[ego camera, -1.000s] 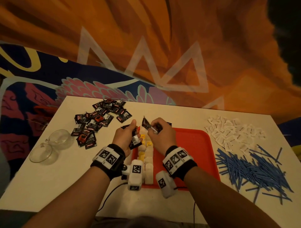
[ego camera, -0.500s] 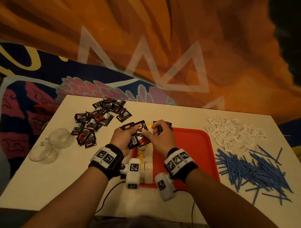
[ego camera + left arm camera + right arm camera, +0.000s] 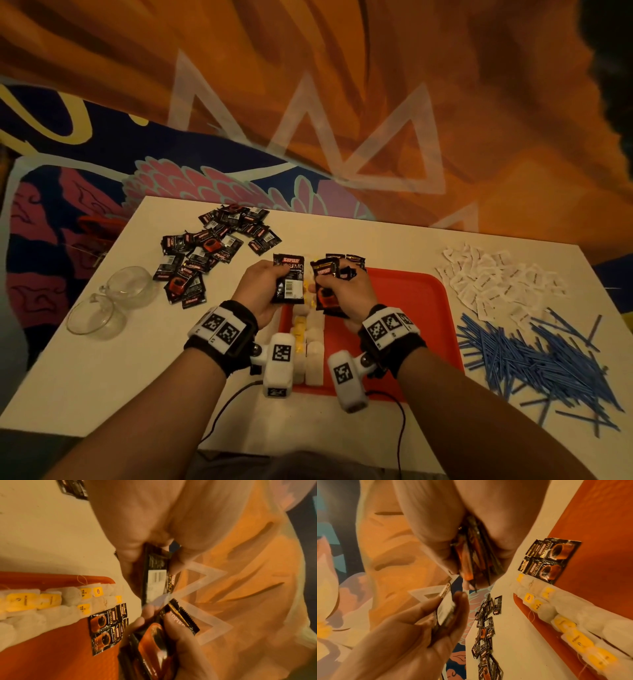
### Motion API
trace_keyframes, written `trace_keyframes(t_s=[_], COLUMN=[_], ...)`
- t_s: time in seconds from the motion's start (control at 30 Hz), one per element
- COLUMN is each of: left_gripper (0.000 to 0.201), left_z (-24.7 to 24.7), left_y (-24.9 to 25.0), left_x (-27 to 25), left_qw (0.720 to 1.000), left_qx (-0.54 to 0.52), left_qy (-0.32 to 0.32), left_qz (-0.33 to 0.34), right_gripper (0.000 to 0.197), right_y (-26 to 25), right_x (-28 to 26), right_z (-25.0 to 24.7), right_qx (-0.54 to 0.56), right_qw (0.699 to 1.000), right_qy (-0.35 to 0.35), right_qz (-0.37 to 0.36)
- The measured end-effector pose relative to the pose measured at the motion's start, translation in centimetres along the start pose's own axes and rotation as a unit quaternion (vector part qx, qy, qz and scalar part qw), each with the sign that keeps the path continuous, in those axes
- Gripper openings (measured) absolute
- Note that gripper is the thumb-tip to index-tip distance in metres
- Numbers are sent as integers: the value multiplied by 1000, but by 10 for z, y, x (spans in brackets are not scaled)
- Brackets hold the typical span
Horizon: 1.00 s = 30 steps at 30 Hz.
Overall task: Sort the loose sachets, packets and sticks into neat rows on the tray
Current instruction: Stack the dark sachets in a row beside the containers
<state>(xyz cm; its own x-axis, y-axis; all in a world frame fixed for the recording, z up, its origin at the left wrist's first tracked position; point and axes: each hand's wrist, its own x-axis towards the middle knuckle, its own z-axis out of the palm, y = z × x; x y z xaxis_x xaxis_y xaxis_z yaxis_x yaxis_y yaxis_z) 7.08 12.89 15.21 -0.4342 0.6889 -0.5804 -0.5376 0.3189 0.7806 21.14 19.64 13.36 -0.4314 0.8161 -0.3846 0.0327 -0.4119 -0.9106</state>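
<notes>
My left hand grips black Kopiko coffee sachets above the red tray's near-left corner; the barcode side faces the left wrist camera. My right hand holds a fanned bundle of the same sachets, seen edge-on in the right wrist view. Two coffee sachets lie side by side on the tray by its far edge. Rows of tea bags with yellow tags fill the tray's left side.
A loose pile of black sachets lies on the white table at far left, with two glass cups nearer. White paper packets and a heap of blue sticks lie right of the tray. The tray's right half is bare.
The hands, close together over the tray's far-left corner before, have drawn slightly apart. The left now holds its sachets flat towards the head camera; the right keeps its bundle.
</notes>
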Motion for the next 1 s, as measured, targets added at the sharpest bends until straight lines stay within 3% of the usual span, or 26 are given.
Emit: trace_keyframes(t_s=[0.13,0.2,0.37,0.43,0.53,0.63,0.73,0.83,1.0], left_gripper=[20,21,19,7,12,18,14,9,7], left_z=[3,8,27,33,36,34,30,25,26], left_y=[-7,-10,-9,-9,-13,-15,-20,-26,-24], left_x=[6,5,0,-4,-3,-5,-3,0,-7], left_qw=[990,978,898,889,902,926,958,976,983], left_qx=[103,163,369,388,380,331,244,184,111], left_qy=[66,80,87,68,0,-86,-76,-37,-147], left_qz=[68,107,221,232,203,161,133,113,2], right_gripper=[28,20,10,13,28,28,11,25,35], right_y=[3,3,-3,-3,-2,-1,1,-2,-10], right_x=[1,2,-1,0,3,4,7,6,-1], right_z=[4,9,19,18,13,5,-4,-7,1], right_qx=[45,39,-15,11,50,59,81,93,150], right_qw=[998,998,999,999,997,996,996,995,986], right_qy=[31,36,2,-19,-38,-22,4,20,-50], right_qz=[23,19,35,43,52,59,43,22,50])
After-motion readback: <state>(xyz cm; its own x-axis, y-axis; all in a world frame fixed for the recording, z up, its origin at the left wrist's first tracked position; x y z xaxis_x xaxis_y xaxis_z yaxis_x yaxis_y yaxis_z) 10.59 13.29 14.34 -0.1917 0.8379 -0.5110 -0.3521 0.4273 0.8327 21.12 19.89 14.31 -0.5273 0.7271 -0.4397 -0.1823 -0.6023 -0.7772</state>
